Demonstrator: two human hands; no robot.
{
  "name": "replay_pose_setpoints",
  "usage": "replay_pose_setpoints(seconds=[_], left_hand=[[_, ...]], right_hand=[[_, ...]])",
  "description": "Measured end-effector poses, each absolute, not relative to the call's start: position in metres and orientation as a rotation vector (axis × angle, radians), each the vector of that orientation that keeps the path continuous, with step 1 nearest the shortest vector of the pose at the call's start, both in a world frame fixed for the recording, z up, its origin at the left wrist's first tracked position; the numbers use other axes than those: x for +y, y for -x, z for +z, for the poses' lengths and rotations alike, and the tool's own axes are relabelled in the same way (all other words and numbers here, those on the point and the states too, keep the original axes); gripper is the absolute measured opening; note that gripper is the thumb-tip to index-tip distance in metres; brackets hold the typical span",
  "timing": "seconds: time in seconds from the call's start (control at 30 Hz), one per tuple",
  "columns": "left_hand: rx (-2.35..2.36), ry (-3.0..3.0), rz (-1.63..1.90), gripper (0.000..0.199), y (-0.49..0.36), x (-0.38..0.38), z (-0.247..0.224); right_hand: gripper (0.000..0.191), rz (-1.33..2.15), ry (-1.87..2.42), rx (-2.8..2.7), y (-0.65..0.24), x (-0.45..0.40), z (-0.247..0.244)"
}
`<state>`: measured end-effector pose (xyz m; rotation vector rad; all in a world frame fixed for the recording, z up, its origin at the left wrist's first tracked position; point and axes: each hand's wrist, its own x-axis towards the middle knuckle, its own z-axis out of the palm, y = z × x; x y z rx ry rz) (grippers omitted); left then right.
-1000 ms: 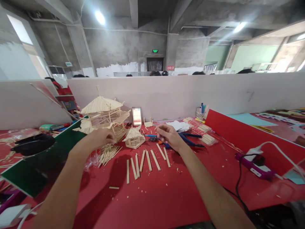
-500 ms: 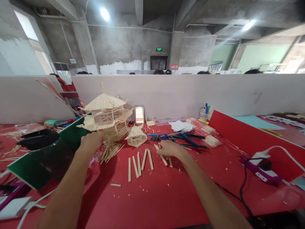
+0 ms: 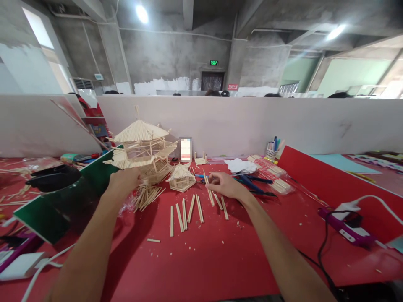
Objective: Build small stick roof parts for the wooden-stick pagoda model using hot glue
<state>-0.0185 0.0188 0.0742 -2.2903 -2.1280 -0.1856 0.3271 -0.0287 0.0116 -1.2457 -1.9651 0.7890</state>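
Note:
Between the thumb and fingers of my right hand [image 3: 226, 185] is a small pair of thin wooden sticks [image 3: 210, 197], tilted and lifted at the far end. Further short wooden sticks [image 3: 224, 208] lie just below that hand. My left hand [image 3: 124, 182] is closed at the lower left of a large pagoda model [image 3: 141, 132] built of sticks, by a loose stick pile [image 3: 147, 197]. Its fingertips are hidden, so what they grip does not show. A small stick pavilion [image 3: 181, 178] stands between the hands, with several paired sticks [image 3: 184, 214] in front.
Blue-handled pliers [image 3: 252, 184], crumpled white tissue [image 3: 241, 166] and bagged sticks [image 3: 273, 178] lie right of centre. A phone-like lit screen [image 3: 185, 149] leans at the back. A dark-lidded jar [image 3: 59, 197] stands left; a purple power strip [image 3: 346, 228] lies right.
My right hand has raised a pair of sticks from the table, their far end tipping up. My left hand has shifted slightly beside the stick pile. The whole view has moved a little.

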Motion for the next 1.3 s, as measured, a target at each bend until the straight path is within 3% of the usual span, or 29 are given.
replay_pose_setpoints(seconds=[0.17,0.3,0.47,0.6,0.9,1.3], left_hand=[[-2.001,2.320,-0.012,0.040,0.014,0.015,0.080],[-1.603,2.806,-0.084,0.049,-0.005,0.010,0.079],[-1.240,3.082,-0.830,0.037,-0.051,-0.004,0.063],[-1.292,3.214,-1.050,0.030,-0.078,-0.011,0.047],[-1.204,3.245,-1.043,0.019,-0.081,-0.008,0.037],[-1.043,3.091,-1.033,0.024,-0.082,-0.003,0.028]], right_hand=[[0.016,0.583,1.199,-2.029,-0.317,-0.041,0.024],[0.012,0.456,1.178,-2.107,-0.307,-0.047,0.026],[0.011,0.315,1.140,-2.196,-0.299,-0.047,0.018],[0.008,0.231,1.123,-2.269,-0.295,-0.047,0.016],[0.007,0.217,1.100,-2.246,-0.295,-0.044,0.011],[0.011,0.296,1.054,-2.163,-0.294,-0.041,0.011]])
